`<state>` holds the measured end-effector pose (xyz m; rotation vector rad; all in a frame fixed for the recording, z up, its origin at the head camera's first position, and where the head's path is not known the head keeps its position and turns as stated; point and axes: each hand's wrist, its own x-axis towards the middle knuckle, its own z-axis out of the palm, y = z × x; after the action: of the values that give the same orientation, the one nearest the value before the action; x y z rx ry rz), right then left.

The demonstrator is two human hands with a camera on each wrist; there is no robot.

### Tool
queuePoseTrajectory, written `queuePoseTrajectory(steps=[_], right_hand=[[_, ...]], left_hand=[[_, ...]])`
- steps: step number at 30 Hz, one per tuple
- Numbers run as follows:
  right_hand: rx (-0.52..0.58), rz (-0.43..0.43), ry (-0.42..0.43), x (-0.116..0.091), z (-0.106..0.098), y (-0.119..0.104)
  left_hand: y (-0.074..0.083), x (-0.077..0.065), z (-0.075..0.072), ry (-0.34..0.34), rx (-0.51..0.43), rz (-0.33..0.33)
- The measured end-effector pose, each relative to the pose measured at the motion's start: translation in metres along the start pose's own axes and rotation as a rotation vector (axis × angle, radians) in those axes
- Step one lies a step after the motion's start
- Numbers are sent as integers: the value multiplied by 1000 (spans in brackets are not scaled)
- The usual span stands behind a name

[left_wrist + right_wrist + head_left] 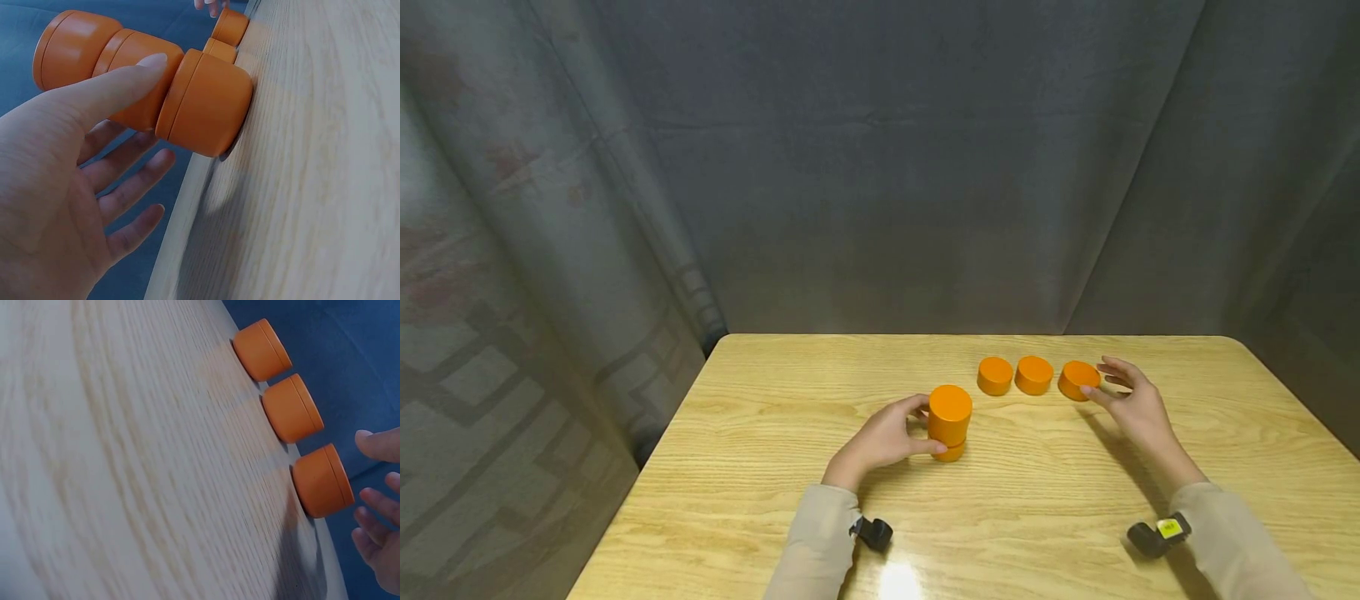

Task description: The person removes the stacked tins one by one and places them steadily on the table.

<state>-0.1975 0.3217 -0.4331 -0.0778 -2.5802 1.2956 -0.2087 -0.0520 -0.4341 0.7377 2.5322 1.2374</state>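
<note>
Three small round orange jars stand in a stack (950,408) on the table, seam lines near their tops. My left hand (887,435) holds the stack from the left, its thumb and index finger about the middle jar (145,75). Below that, the bottom jar (209,103) sits on the wood; the top jar (75,50) rests above the fingers. Three more orange jars stand in a row farther back. Beside the rightmost jar (1079,381) is my right hand (1138,408), thumb and fingers spread. The right wrist view shows a gap between those fingers and the jar (322,481).
The row's left jar (995,377) and middle jar (1034,376) stand close together near the far edge of the light wooden table (760,417). A grey curtain (880,167) hangs behind the table and along its sides.
</note>
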Motion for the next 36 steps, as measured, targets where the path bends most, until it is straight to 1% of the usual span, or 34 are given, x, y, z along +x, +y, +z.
queuePoseTrajectory(steps=[9,20,26,33,36], right_hand=[[6,-12,19,-5,0,-3],[-2,-46,55,-10,2,-10],[0,-80,70,-13,3,-15],[23,-118,71,-20,6,-23],[30,-139,58,-22,8,-26]], left_hand=[[-1,0,1,3,20,10],[-1,-1,2,11,-9,-4],[-1,0,2,23,-15,9],[1,-1,1,18,-41,-11],[1,-1,1,17,-41,-13]])
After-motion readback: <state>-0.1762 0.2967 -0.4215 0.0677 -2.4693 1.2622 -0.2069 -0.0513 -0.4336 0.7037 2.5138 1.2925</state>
